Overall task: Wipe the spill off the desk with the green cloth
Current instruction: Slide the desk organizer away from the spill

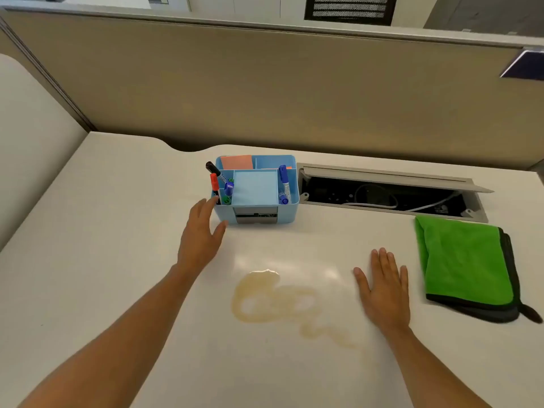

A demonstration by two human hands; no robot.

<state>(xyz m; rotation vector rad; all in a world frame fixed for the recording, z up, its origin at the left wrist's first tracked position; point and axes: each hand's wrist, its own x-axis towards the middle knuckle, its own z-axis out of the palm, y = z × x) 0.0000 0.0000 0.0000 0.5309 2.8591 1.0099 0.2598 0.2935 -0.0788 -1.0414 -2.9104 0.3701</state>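
Here, at the left, the left hand (203,231) reaches toward the far edge of the pale, smooth bench (117,231), fingers spread wide and holding nothing, its fingertips just beside the front left corner of the light blue plastic desk organiser (256,192), which carries marker pens and sticky notes. Whether it touches the organiser cannot be told.

Nearer the front edge, about the middle of the bench, lies the tan, looping liquid spill (276,301), a thin trail running from a rounded pool on the left off to the right and toward the near edge. It looks shallow and wet, with a shine around it.

Just right of the spill, the right hand (382,290) lies flat and open, palm down, empty, apparently resting on the bench surface.

Further right again, toward the right edge and below the open cable tray (382,195) let into the bench, sits the folded green microfibre cloth with a dark grey border (465,263). It lies to the right of the right hand, near but apart from it, and its long axis runs from far edge to near edge. The right hand is much the nearer of the two, so I judge a short sideways reach by it would take the cloth. The cloth looks thick, plush, dry and neatly doubled over.
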